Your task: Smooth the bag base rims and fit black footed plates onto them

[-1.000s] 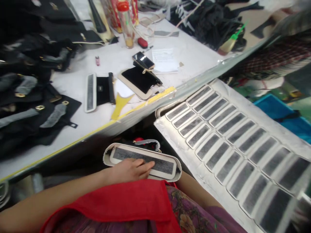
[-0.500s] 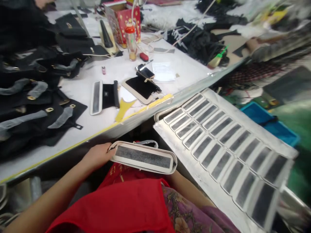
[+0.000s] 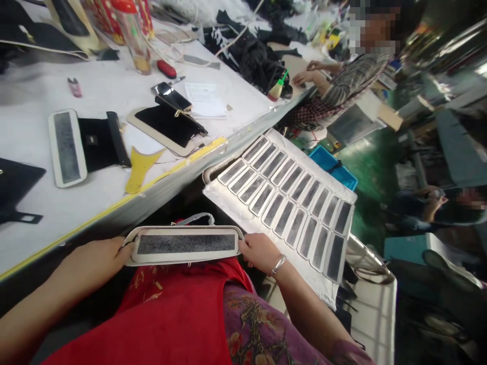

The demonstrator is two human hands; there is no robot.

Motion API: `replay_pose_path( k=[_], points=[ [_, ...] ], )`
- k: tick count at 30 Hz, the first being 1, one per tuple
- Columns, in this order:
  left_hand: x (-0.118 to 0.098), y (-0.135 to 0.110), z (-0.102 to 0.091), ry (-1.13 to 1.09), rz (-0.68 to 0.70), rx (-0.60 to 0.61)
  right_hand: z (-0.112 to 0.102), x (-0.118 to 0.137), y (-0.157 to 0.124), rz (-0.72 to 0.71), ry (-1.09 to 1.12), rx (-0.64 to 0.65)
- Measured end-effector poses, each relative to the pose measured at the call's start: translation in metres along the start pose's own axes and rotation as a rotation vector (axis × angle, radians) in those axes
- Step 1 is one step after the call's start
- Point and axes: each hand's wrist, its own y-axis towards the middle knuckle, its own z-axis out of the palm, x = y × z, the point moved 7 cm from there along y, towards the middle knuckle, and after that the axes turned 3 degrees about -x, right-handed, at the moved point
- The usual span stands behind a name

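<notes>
Between my two hands, above the red apron (image 3: 167,314), is a handbag (image 3: 186,244) with its long base turned up toward me. A dark grey strip fills the middle of its pale, round-cornered bottom panel, and a wrapped handle loop (image 3: 196,218) shows beyond the far edge. My left hand (image 3: 108,253) grips the left end, its thumb over the rim. At the right end, my right hand (image 3: 261,252) is closed on the edge, some fingers hidden behind. To the right, a white board (image 3: 247,213) carries rows of similar pale panels with grey strips (image 3: 283,218).
On the white table (image 3: 102,91) lie a pale panel with black fabric (image 3: 66,147), a black and beige piece (image 3: 163,126), a yellow template (image 3: 142,170), a phone (image 3: 173,96) and a bottle (image 3: 133,43). A co-worker (image 3: 335,86) sits beyond, near a blue bin (image 3: 333,167).
The handbag has been levelled and shifted left. My right hand, mostly hidden behind it before, now shows at its right end. The view has swung right, bringing co-workers into sight.
</notes>
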Motion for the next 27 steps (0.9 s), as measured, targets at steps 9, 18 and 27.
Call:
replay_pose_path(
  k=[9, 18, 27],
  points=[
    [-0.010, 0.001, -0.008, -0.126, -0.084, 0.035, 0.016, 0.024, 0.000, -0.197, -0.542, -0.003],
    [0.002, -0.002, 0.001, -0.788, -0.114, 0.195, 0.007, 0.015, 0.008, -0.132, -0.194, -0.026],
    [-0.010, 0.006, -0.022, -0.135, 0.090, 0.017, 0.008, 0.009, 0.006, -0.092, -0.105, -0.059]
  ],
)
